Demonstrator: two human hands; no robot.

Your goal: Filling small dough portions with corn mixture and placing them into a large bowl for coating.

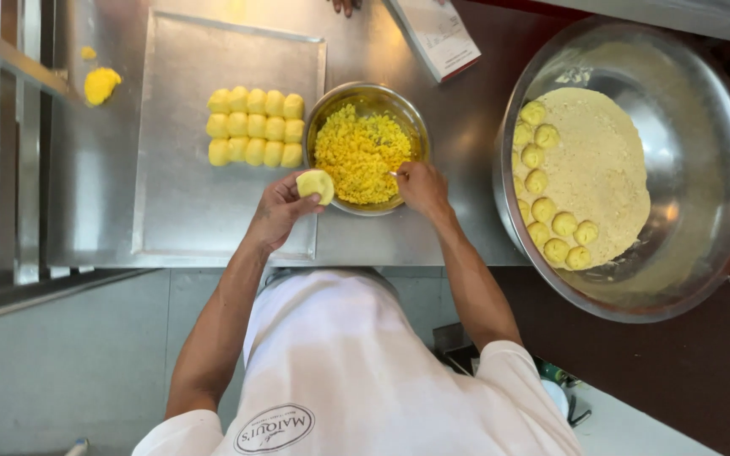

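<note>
Here, left hand: cups the soft pale-yellow flattened dough disc (pliable; support from beneath).
Right hand: pinches a thin metal spoon over the round steel bowl of crumbly yellow filling.

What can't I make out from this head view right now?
- Tool in right hand: mostly hidden by the fingers, too small to identify.
- Another person's hand: cut off by the top edge.
- Big bowl: its right rim is cut off by the edge.
- Dough disc in left hand: underside hidden.
</note>
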